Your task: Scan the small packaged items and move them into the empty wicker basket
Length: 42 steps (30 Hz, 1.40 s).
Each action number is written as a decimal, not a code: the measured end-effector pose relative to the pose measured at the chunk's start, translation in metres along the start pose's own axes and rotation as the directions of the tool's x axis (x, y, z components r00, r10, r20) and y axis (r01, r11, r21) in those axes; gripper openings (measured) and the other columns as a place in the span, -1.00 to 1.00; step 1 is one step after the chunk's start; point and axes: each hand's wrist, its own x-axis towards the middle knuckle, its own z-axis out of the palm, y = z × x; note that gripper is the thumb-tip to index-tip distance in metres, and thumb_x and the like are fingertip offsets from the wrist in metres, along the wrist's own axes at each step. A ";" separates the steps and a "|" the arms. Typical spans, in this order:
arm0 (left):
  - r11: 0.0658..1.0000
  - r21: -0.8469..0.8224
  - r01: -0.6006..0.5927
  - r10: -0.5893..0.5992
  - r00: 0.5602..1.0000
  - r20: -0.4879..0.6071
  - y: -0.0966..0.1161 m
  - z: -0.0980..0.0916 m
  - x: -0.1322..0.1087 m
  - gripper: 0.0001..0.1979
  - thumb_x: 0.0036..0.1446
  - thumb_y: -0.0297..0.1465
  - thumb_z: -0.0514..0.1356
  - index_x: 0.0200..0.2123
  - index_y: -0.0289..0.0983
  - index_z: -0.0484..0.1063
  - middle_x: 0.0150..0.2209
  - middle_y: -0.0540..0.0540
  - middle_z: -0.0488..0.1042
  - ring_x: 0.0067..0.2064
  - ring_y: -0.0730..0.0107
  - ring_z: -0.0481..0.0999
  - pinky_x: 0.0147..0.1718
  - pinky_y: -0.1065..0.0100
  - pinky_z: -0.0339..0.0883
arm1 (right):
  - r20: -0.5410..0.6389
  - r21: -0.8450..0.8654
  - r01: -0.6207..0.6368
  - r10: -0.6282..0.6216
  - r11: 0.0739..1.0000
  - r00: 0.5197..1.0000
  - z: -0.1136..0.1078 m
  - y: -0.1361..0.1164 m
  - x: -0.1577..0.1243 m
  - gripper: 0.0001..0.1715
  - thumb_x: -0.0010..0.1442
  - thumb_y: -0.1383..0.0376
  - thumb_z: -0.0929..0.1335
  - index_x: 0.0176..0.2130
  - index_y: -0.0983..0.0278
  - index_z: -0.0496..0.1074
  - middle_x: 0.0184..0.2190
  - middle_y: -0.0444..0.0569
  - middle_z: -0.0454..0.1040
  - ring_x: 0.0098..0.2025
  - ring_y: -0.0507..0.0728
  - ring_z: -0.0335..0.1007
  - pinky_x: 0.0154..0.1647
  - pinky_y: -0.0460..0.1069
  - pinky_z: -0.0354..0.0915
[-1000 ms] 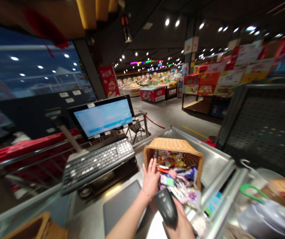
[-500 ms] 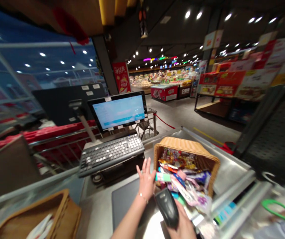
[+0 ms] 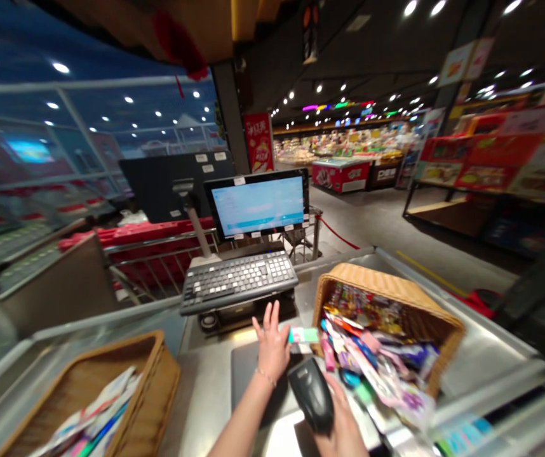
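Note:
My left hand (image 3: 273, 346) is over the metal counter, with a small green and white packet (image 3: 303, 335) held at its thumb side and the other fingers spread. A black handheld scanner (image 3: 311, 395) is gripped in my right hand (image 3: 343, 422), just below and right of the left hand. To the right, a tilted wicker basket (image 3: 387, 284) holds several colourful wrapped items (image 3: 372, 362). Another wicker basket (image 3: 158, 381) at the lower left has a few packaged items (image 3: 96, 412) inside.
A black keyboard (image 3: 241, 279) stands beyond my left hand, below a lit monitor (image 3: 260, 204). The back of another screen (image 3: 168, 187) is to its left. Red shopping carts (image 3: 158, 254) stand behind the counter (image 3: 196, 374). Store shelves are at the right.
The view has turned left, showing more of the left basket. My left hand has moved left, away from the right basket, with the green packet. The scanner remains in my right hand.

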 end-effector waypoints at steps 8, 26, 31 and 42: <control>0.992 0.063 0.112 -0.110 0.993 -0.040 -0.027 -0.007 -0.011 -0.72 -0.03 -0.49 0.26 -0.18 -0.16 0.49 0.38 -0.27 -0.05 0.39 -0.12 -0.09 0.18 -0.44 -0.23 | 0.019 0.142 -0.029 0.026 0.989 0.999 0.018 -0.002 0.007 -0.43 -0.04 0.37 0.34 0.02 0.37 0.43 0.12 0.22 0.41 0.21 0.30 0.32 0.19 0.13 0.28; 0.959 0.103 0.265 -0.255 0.962 -0.103 -0.061 -0.014 -0.025 -0.71 -0.03 -0.50 0.26 -0.18 -0.16 0.50 0.37 -0.29 0.00 0.38 -0.11 -0.06 0.19 -0.42 -0.22 | 0.095 0.140 -0.034 0.020 0.990 0.995 0.026 -0.026 0.020 -0.43 -0.05 0.41 0.29 0.00 0.39 0.44 0.14 0.27 0.38 0.21 0.33 0.31 0.21 0.17 0.25; 0.948 0.116 0.297 -0.284 0.952 -0.117 -0.067 -0.018 -0.030 -0.70 -0.02 -0.50 0.25 -0.17 -0.15 0.50 0.38 -0.26 -0.01 0.38 -0.12 -0.07 0.18 -0.43 -0.22 | 0.132 0.130 0.003 -0.020 0.992 0.991 0.027 -0.031 0.023 -0.43 -0.02 0.43 0.27 0.02 0.43 0.41 0.15 0.31 0.37 0.22 0.32 0.30 0.24 0.19 0.21; 0.913 0.147 0.380 -0.361 0.922 -0.141 -0.081 -0.027 -0.042 -0.70 -0.02 -0.50 0.25 -0.17 -0.15 0.50 0.37 -0.26 -0.01 0.38 -0.13 -0.08 0.19 -0.43 -0.23 | 0.143 0.173 0.047 -0.072 0.984 0.987 0.041 -0.030 0.022 -0.42 -0.02 0.46 0.26 0.03 0.37 0.41 0.16 0.29 0.36 0.23 0.29 0.29 0.22 0.13 0.23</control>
